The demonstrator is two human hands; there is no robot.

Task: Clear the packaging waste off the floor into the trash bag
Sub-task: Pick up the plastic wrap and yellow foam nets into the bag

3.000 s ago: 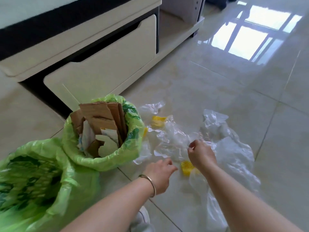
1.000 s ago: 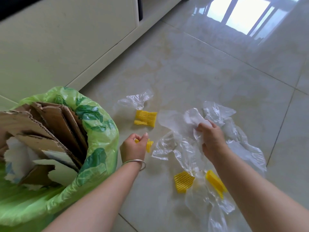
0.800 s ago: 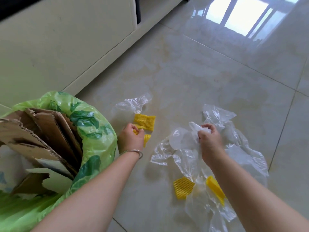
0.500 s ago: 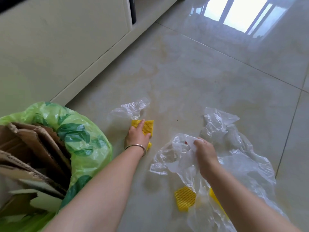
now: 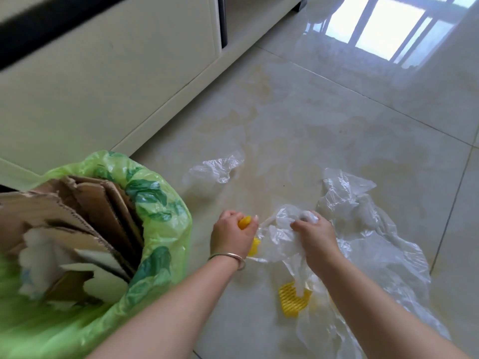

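Yellow foam netting [image 5: 245,222] now sits bunched in your left hand [image 5: 229,235] (lifted off the tile), right hand [image 5: 315,235] clutching clear plastic [image 5: 368,244]; trash bag [image 5: 158,203] waits left.

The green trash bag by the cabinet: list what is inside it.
The green trash bag holds torn brown cardboard sheets standing on edge and white scraps among them. Whatever lies deeper is covered by the cardboard. No clear plastic or yellow foam shows inside.
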